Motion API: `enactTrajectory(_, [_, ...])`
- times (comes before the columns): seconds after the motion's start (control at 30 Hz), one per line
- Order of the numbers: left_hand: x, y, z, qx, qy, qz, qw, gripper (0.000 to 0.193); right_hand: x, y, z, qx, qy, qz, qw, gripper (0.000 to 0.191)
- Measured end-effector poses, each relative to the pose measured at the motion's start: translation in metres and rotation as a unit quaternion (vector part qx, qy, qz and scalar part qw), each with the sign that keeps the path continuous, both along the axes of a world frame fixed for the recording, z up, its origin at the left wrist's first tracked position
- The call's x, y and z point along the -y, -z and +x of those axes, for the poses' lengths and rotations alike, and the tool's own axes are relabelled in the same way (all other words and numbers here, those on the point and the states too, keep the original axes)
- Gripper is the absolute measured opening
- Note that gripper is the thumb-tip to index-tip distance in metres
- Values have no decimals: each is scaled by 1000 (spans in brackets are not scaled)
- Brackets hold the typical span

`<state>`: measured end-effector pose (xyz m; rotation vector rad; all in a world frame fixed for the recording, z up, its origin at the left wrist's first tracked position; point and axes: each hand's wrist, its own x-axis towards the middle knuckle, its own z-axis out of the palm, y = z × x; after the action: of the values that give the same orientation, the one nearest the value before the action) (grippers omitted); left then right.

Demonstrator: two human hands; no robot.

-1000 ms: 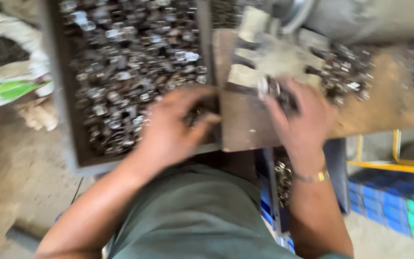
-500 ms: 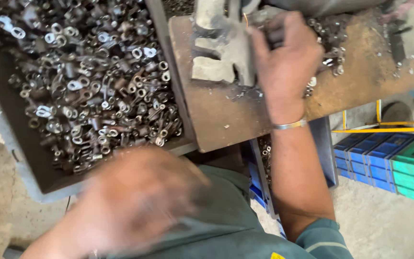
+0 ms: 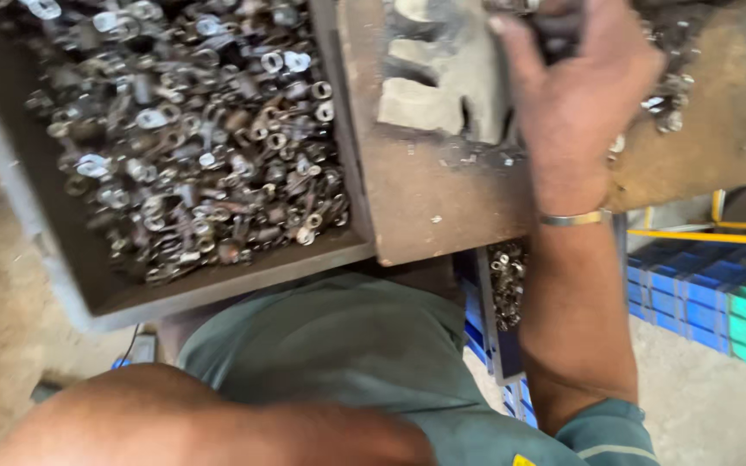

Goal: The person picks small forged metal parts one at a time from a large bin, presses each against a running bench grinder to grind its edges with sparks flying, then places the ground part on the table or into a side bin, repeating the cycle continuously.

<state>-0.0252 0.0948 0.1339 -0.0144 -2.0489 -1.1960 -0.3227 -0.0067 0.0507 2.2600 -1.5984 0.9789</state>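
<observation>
My right hand (image 3: 576, 103) reaches up over the wooden bench top (image 3: 425, 211), with a thin metal bangle on the wrist. Its fingers are curled around a dark metal part (image 3: 554, 30) at the frame's top edge, just right of a pale grey metal fixture block (image 3: 442, 86). Only my left arm (image 3: 183, 423) shows, along the bottom left; the hand itself is out of frame. A big dark tray (image 3: 218, 289) heaped with several small metal lugs (image 3: 183, 147) fills the left half.
More loose metal pieces (image 3: 675, 95) lie on the bench right of my hand. Under the bench hangs a narrow blue bin (image 3: 505, 289) holding small metal parts. Blue and green crates (image 3: 701, 298) and a yellow frame bar (image 3: 718, 233) stand at the right, on a dusty floor.
My left hand has pulled back from the tray's near corner and left the view. My right hand has moved up from the bench edge onto the part beside the fixture.
</observation>
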Motion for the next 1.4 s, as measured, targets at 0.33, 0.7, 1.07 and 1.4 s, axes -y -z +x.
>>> enactTrajectory(0.33, [62,82,75,394,-512,-163,746,30,13,-4,18,39,24,30,998,38])
enactTrajectory(0.7, [202,117,76,442,-663,-133,590,38,-56,-10,-17,-33,114,-106,987,28])
enactTrajectory(1.07, [146,100,37,151,-531,-176,815,17,-85,-14,48,219,-52,72,972,29])
enactTrajectory(1.4, [60,52,-9,100,-284,-201,932,42,-92,-12,49,291,-100,143,941,30])
